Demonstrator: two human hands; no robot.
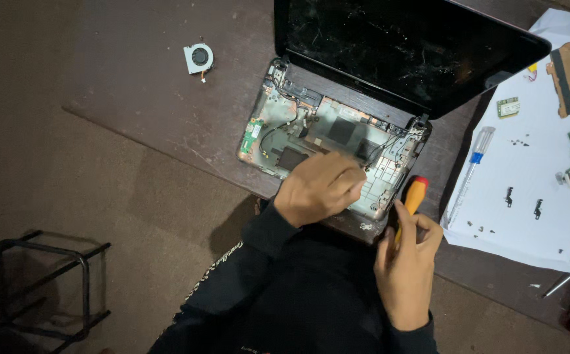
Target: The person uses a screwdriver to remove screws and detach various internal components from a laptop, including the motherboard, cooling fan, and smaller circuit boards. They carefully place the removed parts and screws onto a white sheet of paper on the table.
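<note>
Right hand (408, 262): nearest the camera, grip closed round a screwdriver (413, 200) with an orange handle and red cap, held upright just off the laptop's near right corner, ready to hand.
Bench (140, 92): dark wood, carrying everything.
Laptop (337, 134): stripped base opened, lid tilted back far, so the inside is reachable.
Paper sheet (527, 223): right, keeping removed screws and small boards together.
Left hand (317, 187): fingers curled down inside the base; whether they pinch anything I cannot tell.
Fan (198, 58): set aside, far left.
</note>
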